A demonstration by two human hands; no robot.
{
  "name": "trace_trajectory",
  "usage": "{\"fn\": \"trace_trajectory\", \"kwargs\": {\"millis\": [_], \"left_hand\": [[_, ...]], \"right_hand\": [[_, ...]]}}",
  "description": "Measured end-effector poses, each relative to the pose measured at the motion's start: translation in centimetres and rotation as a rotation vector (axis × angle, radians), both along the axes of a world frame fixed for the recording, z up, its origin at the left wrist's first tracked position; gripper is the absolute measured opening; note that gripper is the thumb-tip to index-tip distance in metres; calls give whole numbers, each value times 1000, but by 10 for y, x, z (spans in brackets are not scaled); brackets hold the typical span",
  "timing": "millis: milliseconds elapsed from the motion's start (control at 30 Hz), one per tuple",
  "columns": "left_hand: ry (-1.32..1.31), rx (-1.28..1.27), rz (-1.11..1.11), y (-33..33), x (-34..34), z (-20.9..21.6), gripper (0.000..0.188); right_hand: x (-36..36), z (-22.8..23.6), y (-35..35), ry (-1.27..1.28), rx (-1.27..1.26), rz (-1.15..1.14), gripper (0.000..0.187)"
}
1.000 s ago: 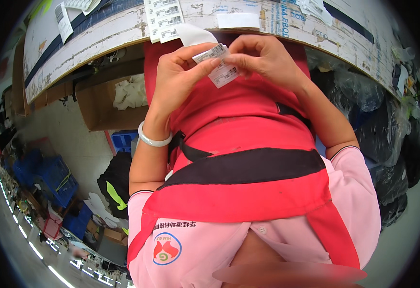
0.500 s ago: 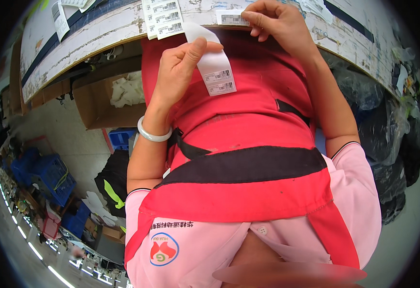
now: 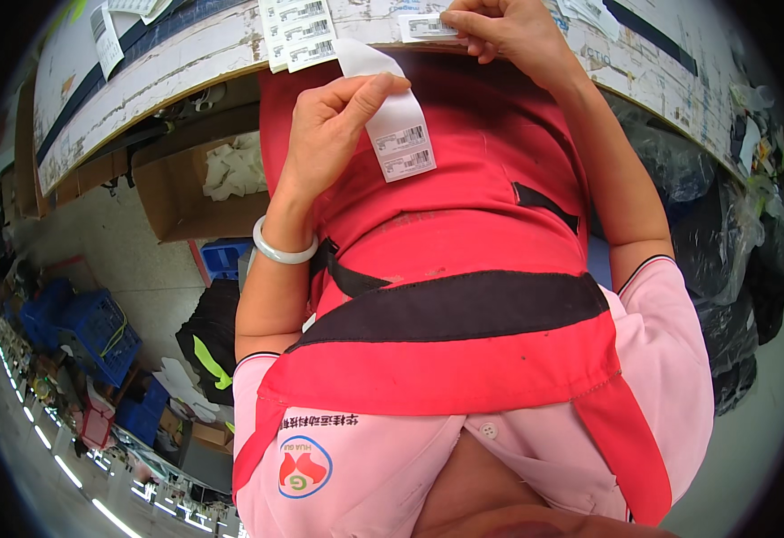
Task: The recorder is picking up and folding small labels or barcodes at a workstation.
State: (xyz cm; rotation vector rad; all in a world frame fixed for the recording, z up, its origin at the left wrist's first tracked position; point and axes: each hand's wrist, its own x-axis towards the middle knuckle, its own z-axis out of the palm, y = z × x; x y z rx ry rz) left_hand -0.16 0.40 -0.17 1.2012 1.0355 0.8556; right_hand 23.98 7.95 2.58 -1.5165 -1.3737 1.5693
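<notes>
The apron [image 3: 446, 242], red with a black band, fills the middle of the frame over a pink shirt [image 3: 383, 466]. Above it, across the top of the frame, runs the worn edge of the table [image 3: 186, 67], white and scuffed. At the left, under the table, stands an open carton [image 3: 199, 184] with pale rags in it.

The left hand [image 3: 334, 134], with a pale bangle [image 3: 283, 253] at the wrist, is closed on the strip [image 3: 392, 117], thumb and fingers pinching its upper part just left of centre, near the top of the frame. The right hand [image 3: 513, 31], at the top right of centre, presses its fingertips down on a single label [image 3: 428, 27] lying flat on the table edge; it is closed on that label, pinning rather than lifting it.

To do this step well, the right fingers should, I judge, rub from one end of the label to the other so no corner stands up, and set it square beside the column of labels [image 3: 295, 31] already stuck at the top centre left. The left hand should keep the strip off the apron so nothing catches.

The strip is white backing paper, curling over at the top, with two barcode labels left at its lower end, hanging in front of the apron just below the table.
</notes>
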Motion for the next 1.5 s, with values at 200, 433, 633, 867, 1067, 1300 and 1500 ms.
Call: {"fn": "trace_trajectory", "kwargs": {"millis": [200, 433, 633, 867, 1067, 1300, 1500], "left_hand": [[-20, 0, 12, -2, 4, 2, 29], [8, 10, 2, -2, 4, -2, 28], [3, -8, 2, -4, 5, -1, 27], [-18, -10, -2, -4, 7, -4, 27], [-25, -20, -8, -6, 9, -4, 27], [-7, -24, -24, -7, 7, -2, 27], [-45, -11, 31, -10, 10, 1, 27]], "right_hand": [[-1, 1, 0, 2, -2, 2, 13], [-4, 2, 0, -39, 10, 2, 14], [-3, 2, 0, -29, 23, 12, 13], [-6, -1, -1, -41, 33, -19, 12], [-9, -1, -6, -70, 89, -40, 13], [-5, 4, -9, -52, 95, -28, 13], [9, 7, -18, 116, 105, -14, 13]]}}
